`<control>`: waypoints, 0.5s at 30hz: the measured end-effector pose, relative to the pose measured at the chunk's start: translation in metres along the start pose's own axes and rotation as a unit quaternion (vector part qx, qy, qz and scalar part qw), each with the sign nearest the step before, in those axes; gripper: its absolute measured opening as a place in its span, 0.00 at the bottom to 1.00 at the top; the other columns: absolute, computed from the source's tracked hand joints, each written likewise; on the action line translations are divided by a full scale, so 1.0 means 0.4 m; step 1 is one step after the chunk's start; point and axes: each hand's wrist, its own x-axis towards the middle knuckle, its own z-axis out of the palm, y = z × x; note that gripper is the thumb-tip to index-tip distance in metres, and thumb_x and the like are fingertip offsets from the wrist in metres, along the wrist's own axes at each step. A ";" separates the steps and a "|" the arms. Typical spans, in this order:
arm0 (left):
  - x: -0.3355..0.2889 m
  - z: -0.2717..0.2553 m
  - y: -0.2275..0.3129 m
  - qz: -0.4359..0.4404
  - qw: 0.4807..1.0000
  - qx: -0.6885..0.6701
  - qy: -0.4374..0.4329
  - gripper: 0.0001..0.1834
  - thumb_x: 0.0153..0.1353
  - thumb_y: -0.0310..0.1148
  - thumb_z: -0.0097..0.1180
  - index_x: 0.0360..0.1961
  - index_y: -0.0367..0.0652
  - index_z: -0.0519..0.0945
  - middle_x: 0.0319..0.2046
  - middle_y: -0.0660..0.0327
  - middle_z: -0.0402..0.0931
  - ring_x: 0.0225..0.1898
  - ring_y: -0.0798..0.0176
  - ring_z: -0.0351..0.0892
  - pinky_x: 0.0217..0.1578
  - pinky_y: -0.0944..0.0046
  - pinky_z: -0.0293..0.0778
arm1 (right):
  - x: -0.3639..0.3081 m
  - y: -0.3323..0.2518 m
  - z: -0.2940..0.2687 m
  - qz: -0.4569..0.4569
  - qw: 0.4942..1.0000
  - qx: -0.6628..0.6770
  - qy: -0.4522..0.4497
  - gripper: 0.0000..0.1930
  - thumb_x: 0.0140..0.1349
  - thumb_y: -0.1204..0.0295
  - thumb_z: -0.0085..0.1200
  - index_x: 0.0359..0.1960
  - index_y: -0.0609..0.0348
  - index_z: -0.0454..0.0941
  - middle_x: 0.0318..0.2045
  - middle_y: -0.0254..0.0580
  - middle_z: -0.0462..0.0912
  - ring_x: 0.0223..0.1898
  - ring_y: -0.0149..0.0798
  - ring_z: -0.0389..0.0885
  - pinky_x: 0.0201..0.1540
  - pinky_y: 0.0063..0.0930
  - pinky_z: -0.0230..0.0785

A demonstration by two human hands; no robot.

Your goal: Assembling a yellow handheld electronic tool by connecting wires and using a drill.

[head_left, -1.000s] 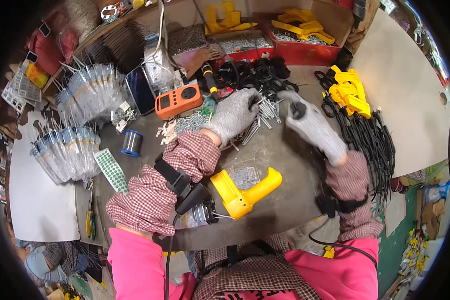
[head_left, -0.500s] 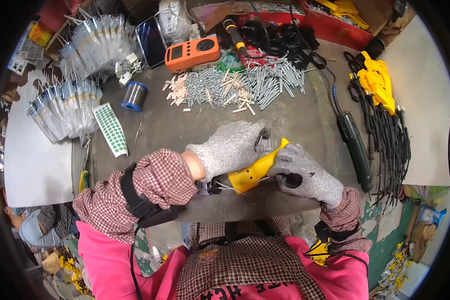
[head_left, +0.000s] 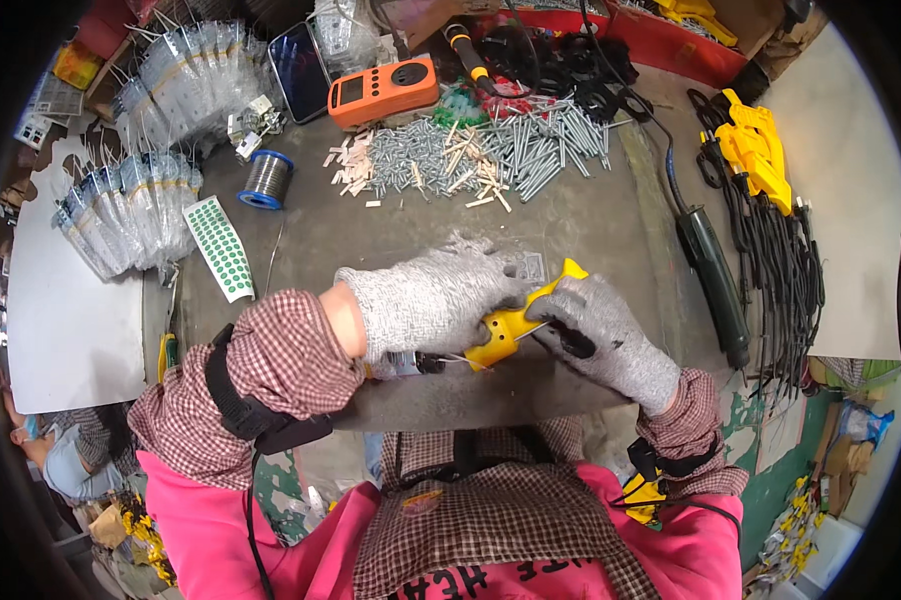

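Note:
A yellow plastic housing with small holes and a flared tip is held tilted near the table's front edge. My right hand, in a grey glove, is closed around its upper right end. My left hand, gloved too, lies against its upper left side with fingers curled; what they pinch is hidden. Thin white wires come out by the housing's lower end, beside a dark and clear piece under my left wrist. Just beyond the fingers a small clear part lies on the table.
Screws and pale pegs lie heaped beyond my hands, near an orange multimeter. A solder spool, a green-dotted sticker sheet and bagged parts are at left. A dark green corded tool and black cables are at right.
My left hand has turned and shifted down onto the housing, covering more of its left end. The small clear part, earlier by its fingertips, now shows on the table. My right hand keeps its hold.

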 end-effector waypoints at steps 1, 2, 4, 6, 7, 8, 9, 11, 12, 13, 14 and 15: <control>-0.022 -0.008 -0.002 -0.011 1.000 -0.006 -0.014 0.25 0.52 0.34 0.66 0.54 0.46 0.79 0.55 0.53 0.73 0.59 0.44 0.68 0.61 0.46 0.64 | 0.006 -0.005 0.019 -0.025 1.000 0.000 0.009 0.16 0.56 0.75 0.62 0.47 0.50 0.78 0.42 0.43 0.80 0.47 0.49 0.79 0.50 0.43 0.71; -0.026 -0.005 -0.006 -0.011 1.000 -0.007 -0.013 0.25 0.52 0.34 0.66 0.54 0.46 0.79 0.55 0.53 0.73 0.59 0.44 0.68 0.61 0.46 0.64 | 0.008 -0.031 0.032 -0.025 1.000 -0.001 0.008 0.16 0.56 0.75 0.62 0.47 0.50 0.78 0.42 0.43 0.80 0.47 0.49 0.79 0.50 0.43 0.71; -0.044 0.005 -0.011 -0.002 0.998 -0.036 0.043 0.25 0.53 0.36 0.67 0.54 0.47 0.79 0.55 0.55 0.73 0.59 0.46 0.68 0.61 0.46 0.63 | 0.021 -0.097 0.048 -0.034 0.993 0.107 -0.021 0.15 0.57 0.74 0.64 0.46 0.54 0.78 0.45 0.45 0.80 0.49 0.48 0.80 0.52 0.39 0.72; -0.074 0.020 -0.001 -0.015 0.995 -0.028 0.096 0.24 0.54 0.37 0.67 0.54 0.48 0.80 0.54 0.55 0.73 0.59 0.47 0.69 0.62 0.47 0.62 | 0.039 -0.090 -0.011 0.028 0.973 0.216 -0.079 0.21 0.57 0.73 0.62 0.53 0.55 0.75 0.49 0.48 0.78 0.52 0.50 0.78 0.56 0.43 0.70; -0.088 0.025 0.007 -0.023 0.989 -0.018 0.147 0.24 0.54 0.38 0.68 0.53 0.48 0.80 0.53 0.56 0.73 0.58 0.48 0.69 0.62 0.47 0.61 | 0.044 -0.082 -0.029 0.010 0.998 0.032 -0.045 0.21 0.57 0.72 0.62 0.53 0.56 0.75 0.50 0.49 0.77 0.54 0.51 0.77 0.58 0.43 0.68; -0.112 0.030 0.013 -0.024 0.989 -0.017 0.147 0.24 0.54 0.38 0.68 0.53 0.48 0.80 0.53 0.56 0.73 0.58 0.48 0.69 0.62 0.47 0.61 | 0.039 -0.073 -0.043 -0.005 0.988 -0.153 -0.009 0.22 0.57 0.70 0.63 0.54 0.57 0.75 0.51 0.50 0.77 0.55 0.52 0.76 0.60 0.44 0.66; -0.148 0.034 0.017 -0.041 0.978 -0.035 0.201 0.26 0.53 0.40 0.69 0.54 0.49 0.81 0.53 0.56 0.73 0.59 0.48 0.69 0.62 0.47 0.61 | 0.025 -0.040 -0.030 -0.029 0.992 -0.120 0.001 0.22 0.55 0.69 0.63 0.52 0.58 0.75 0.48 0.50 0.77 0.53 0.53 0.76 0.61 0.46 0.64; -0.224 0.055 0.006 -0.060 0.964 -0.044 0.255 0.37 0.48 0.46 0.73 0.61 0.49 0.77 0.54 0.54 0.73 0.60 0.49 0.68 0.63 0.47 0.59 | 0.038 -0.046 -0.058 -0.023 0.990 -0.126 -0.063 0.22 0.54 0.69 0.64 0.50 0.58 0.75 0.47 0.50 0.76 0.51 0.53 0.76 0.59 0.46 0.65; -0.235 0.082 0.017 -0.057 0.964 -0.047 0.255 0.37 0.48 0.46 0.73 0.61 0.49 0.77 0.54 0.54 0.73 0.60 0.49 0.68 0.63 0.47 0.59 | 0.043 -0.047 -0.072 -0.015 0.983 -0.130 -0.127 0.21 0.52 0.69 0.65 0.49 0.58 0.75 0.46 0.50 0.76 0.50 0.54 0.76 0.57 0.46 0.67; -0.251 0.111 0.034 -0.078 0.957 -0.034 0.278 0.41 0.47 0.46 0.74 0.63 0.47 0.74 0.54 0.54 0.73 0.61 0.48 0.68 0.63 0.47 0.60 | 0.052 -0.038 -0.088 0.000 0.988 -0.080 -0.135 0.21 0.50 0.70 0.66 0.46 0.58 0.73 0.45 0.50 0.75 0.47 0.54 0.77 0.53 0.45 0.70; -0.263 0.144 0.040 -0.104 0.948 -0.024 0.300 0.45 0.46 0.46 0.75 0.65 0.46 0.71 0.55 0.53 0.74 0.61 0.47 0.68 0.63 0.47 0.60 | 0.058 -0.053 -0.115 0.083 0.984 -0.056 -0.149 0.20 0.49 0.72 0.67 0.42 0.59 0.71 0.42 0.51 0.75 0.46 0.55 0.77 0.50 0.42 0.71; -0.262 0.171 0.041 -0.127 0.949 -0.025 0.287 0.46 0.47 0.44 0.74 0.67 0.45 0.68 0.56 0.52 0.74 0.61 0.45 0.69 0.62 0.46 0.61 | 0.065 -0.072 -0.135 0.089 0.992 0.003 -0.086 0.20 0.49 0.73 0.67 0.41 0.58 0.71 0.40 0.49 0.74 0.45 0.53 0.77 0.49 0.41 0.70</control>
